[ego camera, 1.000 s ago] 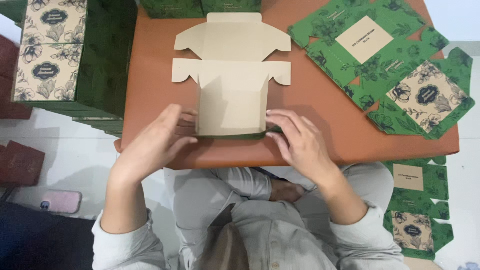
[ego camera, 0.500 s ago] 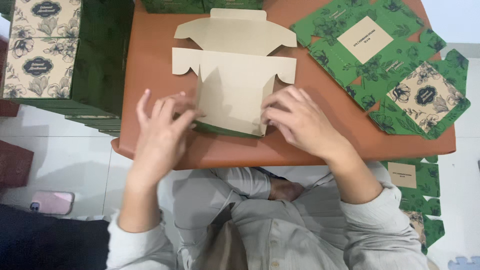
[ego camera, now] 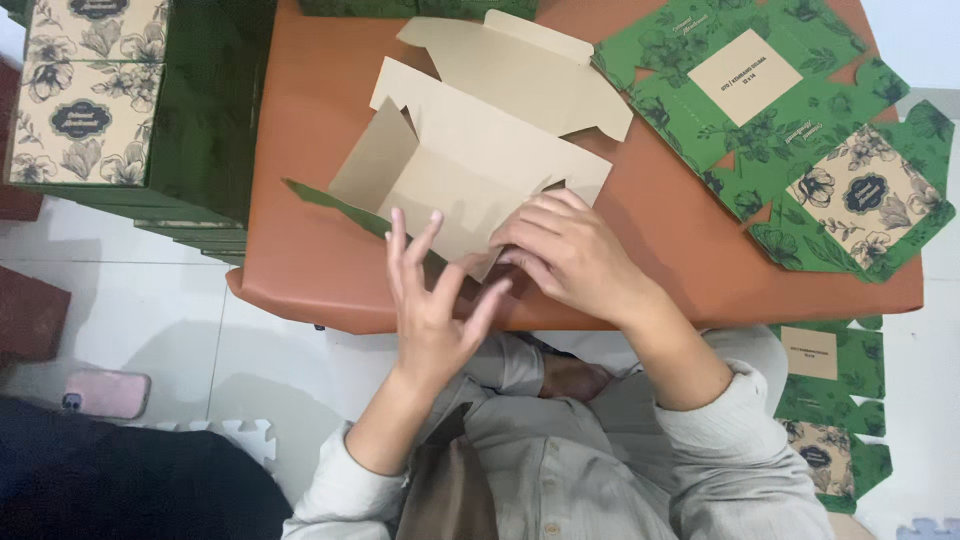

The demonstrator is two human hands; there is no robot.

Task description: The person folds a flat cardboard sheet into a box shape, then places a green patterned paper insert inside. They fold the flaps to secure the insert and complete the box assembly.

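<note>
At the centre of the frame, an unfolded cardboard box blank [ego camera: 480, 160] lay plain side up on the brown desk [ego camera: 300, 250], one side flap lifted at its left. The right hand [ego camera: 575, 255] had its fingers curled and pressing on the blank's near edge, while the left hand [ego camera: 435, 305] hovered just below it with fingers spread and gripping nothing. The blank looked light and thin, stiff only along its panels and easily creased, so it seemed best held by the panel edges beside the fold lines; more printed green blanks [ego camera: 790, 120] lay at the upper right, and finished boxes [ego camera: 90, 90] were stacked at the upper left.
</note>
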